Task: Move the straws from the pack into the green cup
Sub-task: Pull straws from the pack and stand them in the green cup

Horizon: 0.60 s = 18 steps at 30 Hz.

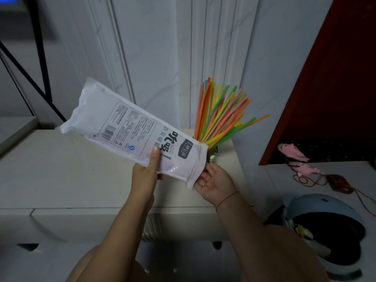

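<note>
Hands apart, both at the lower end of the pack (130, 129). Grips it with the left hand (145, 174), thumb flat on the printed front, fingers behind. Curls the right hand (213, 184) at the pack's lower right corner, fingertips against the edge; cannot tell whether pinching or only touching. Wears a ring on that hand and a thin cord at the wrist.

Holds the pack tilted above the white cabinet top (61, 169), one end up and left, the other down and right. Looks flat and whitish, with no straw colour showing through.

Just beyond the pack's lower end, straws (219, 115) fanned up and to the right in orange, pink, yellow and green, bases hidden behind the pack. Beneath them only a dark sliver of the green cup (214, 151), mostly covered by the pack, close above the right fingertips, near the cabinet's right edge.

Farther out: white panelled wall (154, 47) behind, black metal frame (40, 58) at upper left, dark red panel (335, 78) at right. Below that panel, a white surface (274, 180) with pink things (295, 155) and tangled cords (335, 180). At lower right, a light blue bin (325, 202) with a black liner.
</note>
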Each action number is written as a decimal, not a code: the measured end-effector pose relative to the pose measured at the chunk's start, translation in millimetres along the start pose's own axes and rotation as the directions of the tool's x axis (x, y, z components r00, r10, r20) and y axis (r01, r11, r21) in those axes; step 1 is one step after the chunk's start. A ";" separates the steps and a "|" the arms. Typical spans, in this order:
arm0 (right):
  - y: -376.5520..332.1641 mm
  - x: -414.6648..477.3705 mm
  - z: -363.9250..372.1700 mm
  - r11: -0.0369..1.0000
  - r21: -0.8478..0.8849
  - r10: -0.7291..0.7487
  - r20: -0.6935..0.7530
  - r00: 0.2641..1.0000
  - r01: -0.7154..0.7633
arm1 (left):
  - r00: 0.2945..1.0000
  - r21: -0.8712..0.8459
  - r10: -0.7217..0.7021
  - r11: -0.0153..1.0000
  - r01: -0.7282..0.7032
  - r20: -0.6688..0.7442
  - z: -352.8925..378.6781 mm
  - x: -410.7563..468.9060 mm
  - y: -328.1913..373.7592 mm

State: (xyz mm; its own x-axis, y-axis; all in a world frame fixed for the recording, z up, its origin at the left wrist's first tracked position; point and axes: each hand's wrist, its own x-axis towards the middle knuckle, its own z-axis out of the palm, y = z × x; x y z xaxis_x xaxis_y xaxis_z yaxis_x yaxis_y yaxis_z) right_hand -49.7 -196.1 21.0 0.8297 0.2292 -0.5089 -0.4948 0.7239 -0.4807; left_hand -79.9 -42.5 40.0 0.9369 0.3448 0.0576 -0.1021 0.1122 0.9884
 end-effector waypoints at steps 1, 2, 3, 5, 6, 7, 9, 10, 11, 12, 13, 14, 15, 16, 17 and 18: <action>-0.8 -0.6 -0.3 1.000 -0.014 0.005 -0.003 1.000 -0.005 | 1.000 -0.006 0.003 1.000 -0.003 0.000 -0.5 -0.2 0.5; -1.5 -1.6 -0.1 0.999 -0.030 0.014 0.003 1.000 -0.014 | 1.000 -0.015 0.004 1.000 -0.004 0.003 -0.8 -0.2 0.9; -1.9 -2.5 0.3 0.999 -0.049 0.023 0.009 1.000 -0.023 | 1.000 -0.027 0.005 1.000 -0.005 0.007 -1.0 -0.1 1.2; -1.5 -2.9 0.7 0.992 -0.123 0.018 0.002 1.000 -0.017 | 1.000 -0.048 0.004 0.999 -0.004 0.004 -1.1 0.5 0.6; -1.0 -2.2 0.6 0.984 -0.179 0.002 -0.015 1.000 -0.005 | 1.000 -0.059 -0.001 0.998 0.001 -0.001 -1.3 0.9 -0.2; -0.2 -1.7 0.3 0.970 -0.243 -0.018 -0.033 0.999 0.010 | 1.000 -0.073 -0.010 0.997 0.009 -0.006 -1.7 1.4 -1.2; 1.8 -1.2 -0.6 0.937 -0.343 -0.076 -0.033 0.997 0.061 | 0.999 -0.109 -0.032 0.994 0.030 -0.016 -3.0 2.4 -3.6; 2.4 -1.2 -1.6 0.926 -0.364 -0.109 -0.014 0.994 0.096 | 0.999 -0.126 -0.046 0.991 0.043 -0.020 -3.0 2.8 -4.8; 2.5 -1.1 -3.1 0.920 -0.369 -0.144 0.002 0.990 0.135 | 0.998 -0.142 -0.062 0.988 0.058 -0.025 -3.4 3.1 -6.2; 2.1 -1.6 -4.7 0.914 -0.367 -0.179 0.013 0.984 0.172 | 0.996 -0.160 -0.083 0.984 0.077 -0.033 -3.7 3.6 -7.7; 0.9 -2.8 -6.0 0.908 -0.366 -0.213 0.020 0.977 0.206 | 0.993 -0.185 -0.111 0.978 0.101 -0.044 -4.7 4.3 -9.3; -1.0 -4.0 -7.1 0.900 -0.368 -0.242 0.023 0.970 0.234 | 0.987 -0.218 -0.148 0.967 0.132 -0.057 -6.0 5.4 -10.7; -3.9 -5.1 -8.1 0.892 -0.371 -0.267 0.024 0.963 0.257 | 0.979 -0.255 -0.189 0.953 0.165 -0.071 -7.8 6.6 -11.8; -7.7 -5.6 -9.4 0.884 -0.377 -0.292 0.020 0.956 0.278 | 0.969 -0.290 -0.230 0.937 0.197 -0.085 -10.2 8.3 -12.8; -12.4 -5.8 -11.0 0.871 -0.389 -0.321 0.010 0.947 0.300 | 0.958 -0.324 -0.270 0.919 0.226 -0.099 -13.0 9.9 -13.5; -17.7 -5.8 -12.7 0.855 -0.404 -0.354 0.002 0.935 0.324 | 0.945 -0.363 -0.307 0.898 0.250 -0.111 -16.1 11.7 -14.2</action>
State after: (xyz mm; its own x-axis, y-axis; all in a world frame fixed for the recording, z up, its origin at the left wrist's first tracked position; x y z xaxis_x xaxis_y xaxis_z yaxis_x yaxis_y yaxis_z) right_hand -49.1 -218.5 23.5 0.9516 -0.0409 -0.3046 -0.2583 0.4308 -0.8647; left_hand -72.9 -25.0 24.3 0.8799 0.3946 -0.2649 0.0208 0.5249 0.8509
